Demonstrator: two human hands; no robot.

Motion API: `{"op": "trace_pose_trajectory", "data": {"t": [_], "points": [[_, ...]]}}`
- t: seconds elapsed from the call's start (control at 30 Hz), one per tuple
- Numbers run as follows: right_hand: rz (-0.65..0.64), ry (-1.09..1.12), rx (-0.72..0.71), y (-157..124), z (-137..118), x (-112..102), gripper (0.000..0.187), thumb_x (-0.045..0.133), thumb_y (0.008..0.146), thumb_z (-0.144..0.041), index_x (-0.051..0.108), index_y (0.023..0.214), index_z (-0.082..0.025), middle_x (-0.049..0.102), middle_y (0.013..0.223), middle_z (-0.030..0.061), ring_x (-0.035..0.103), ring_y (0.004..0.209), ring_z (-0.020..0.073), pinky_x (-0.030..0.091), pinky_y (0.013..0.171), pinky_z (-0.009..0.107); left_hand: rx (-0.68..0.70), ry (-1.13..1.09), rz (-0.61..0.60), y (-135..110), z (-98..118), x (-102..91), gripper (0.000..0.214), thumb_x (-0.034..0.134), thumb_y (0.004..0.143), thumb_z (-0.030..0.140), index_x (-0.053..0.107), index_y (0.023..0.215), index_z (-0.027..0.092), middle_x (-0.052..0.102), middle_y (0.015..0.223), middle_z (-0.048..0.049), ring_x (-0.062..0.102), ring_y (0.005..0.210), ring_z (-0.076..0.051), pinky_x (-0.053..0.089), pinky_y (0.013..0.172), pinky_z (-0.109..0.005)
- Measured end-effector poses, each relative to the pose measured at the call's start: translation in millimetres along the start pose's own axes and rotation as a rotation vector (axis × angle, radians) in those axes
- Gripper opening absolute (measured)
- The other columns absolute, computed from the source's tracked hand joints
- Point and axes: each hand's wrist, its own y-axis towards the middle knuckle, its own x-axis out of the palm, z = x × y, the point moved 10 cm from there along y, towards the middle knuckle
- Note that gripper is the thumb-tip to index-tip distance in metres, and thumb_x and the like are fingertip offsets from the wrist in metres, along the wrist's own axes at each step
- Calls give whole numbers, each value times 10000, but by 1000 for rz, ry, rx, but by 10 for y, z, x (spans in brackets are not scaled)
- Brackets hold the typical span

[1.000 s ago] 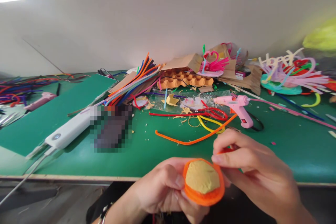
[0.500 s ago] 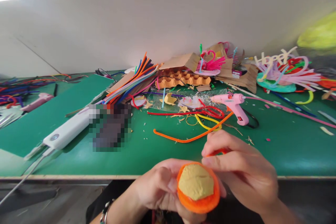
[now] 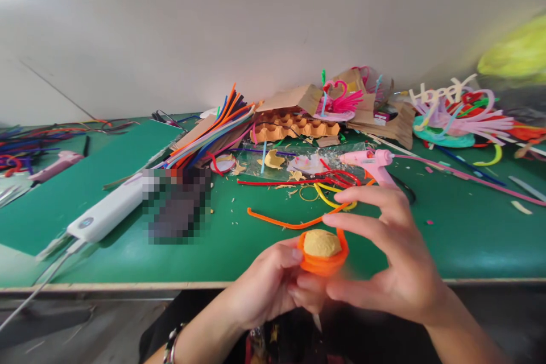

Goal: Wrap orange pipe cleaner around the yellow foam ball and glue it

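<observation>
My left hand [image 3: 273, 278] grips an orange pipe-cleaner piece [image 3: 323, 264] in front of the table edge. Its fuzzy orange coils ring a rough, tan-yellow dome [image 3: 322, 243]. What the dome is made of, I cannot tell. A short orange end rises from the coils on the right. Around that side, my right hand [image 3: 392, 244] has its fingers spread and its thumb apart below, blurred. Nothing shows in its grasp. Just beyond the fingers, a loose orange pipe cleaner [image 3: 294, 226] lies on the green tabletop [image 3: 170, 264].
Behind the right hand sits a pink glue gun [image 3: 369, 160]. Red-handled scissors [image 3: 341, 177] and a yellow loop [image 3: 326, 196] lie beside it. Farther back are an egg carton [image 3: 294, 128] and bundled pipe cleaners [image 3: 217, 131]. A white power strip [image 3: 108, 207] occupies the left.
The piece has moved up and away from me and tilted, so its dome shows more from the side. My right hand has gone from a pinch on an orange strand to spread fingers.
</observation>
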Motion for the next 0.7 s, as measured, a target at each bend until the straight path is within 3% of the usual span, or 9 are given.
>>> {"op": "trace_pose_trajectory", "data": {"t": [0.23, 0.43, 0.57, 0.7], "points": [[-76, -76, -28, 8, -58, 57, 229, 616, 786, -367, 563, 990, -277, 505, 1105, 60, 476, 999, 243, 299, 912, 457, 75, 157, 38, -13, 54, -25, 143, 516, 681, 290, 482, 725, 158, 297, 483, 97, 163, 420, -45, 89, 440, -236], [10, -213, -59, -5, -108, -15, 219, 610, 766, -367, 570, 970, -298, 526, 1067, 54, 495, 935, 228, 258, 957, 470, 152, 350, -15, -68, 80, -4, 244, 509, 737, 389, 506, 807, 154, 323, 563, 75, 187, 476, -63, 158, 460, -225], [92, -365, -67, -25, -170, -44, 232, 659, 744, -382, 600, 956, -308, 535, 1013, 47, 504, 897, 217, 185, 1026, 473, 241, 487, 142, -135, 146, -58, 282, 522, 773, 360, 551, 972, 163, 355, 607, 58, 266, 557, -104, 262, 552, -250], [103, -462, -124, -31, -271, -25, 251, 693, 723, -434, 622, 940, -329, 542, 898, 30, 501, 872, 202, 198, 1025, 450, 316, 575, 279, -176, 245, -97, 219, 515, 785, 322, 593, 929, 177, 440, 673, 21, 408, 733, -172, 338, 723, -302]]}}
